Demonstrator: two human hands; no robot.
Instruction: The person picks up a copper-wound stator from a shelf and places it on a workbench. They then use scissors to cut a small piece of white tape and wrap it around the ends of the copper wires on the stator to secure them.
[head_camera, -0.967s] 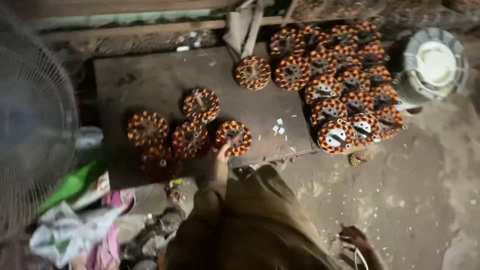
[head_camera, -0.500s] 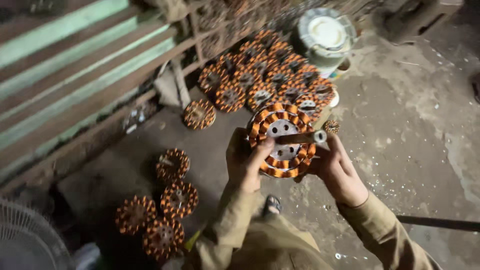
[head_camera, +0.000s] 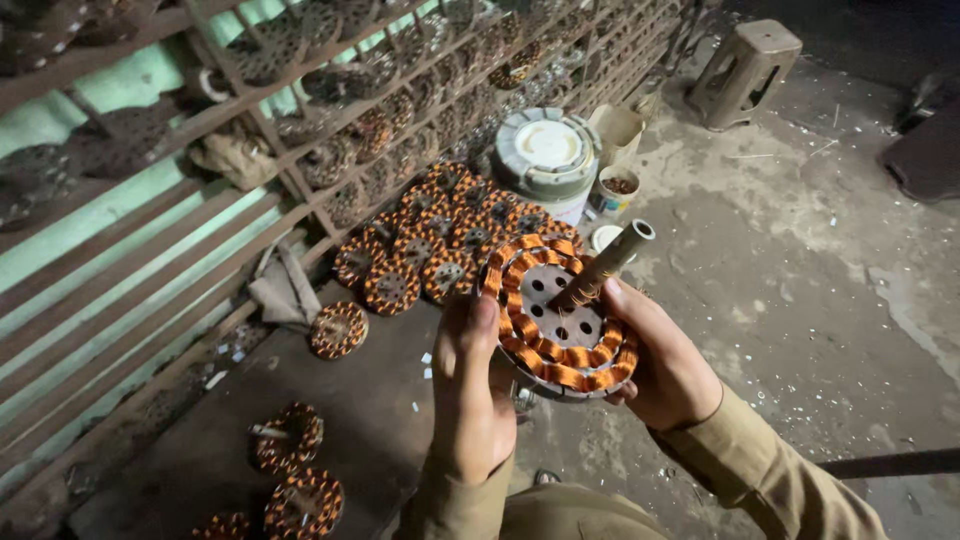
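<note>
I hold a round copper-wound stator up in front of me with both hands. My left hand grips its left rim, thumb on the orange coils. My right hand cups its right side from below. A metal tube stands out of the stator's centre, slanting up and to the right. Below and behind lies a dark low table with more wound stators: a packed group at its far end, one alone in the middle, and a few near me.
A wooden rack full of stators runs along the left. A white round fan housing and small containers stand on the concrete floor behind the table. A small stool sits at the far right.
My view has swung left and up toward the rack. The stator stays in both hands, now tilted flatter with the metal tube showing at its centre.
</note>
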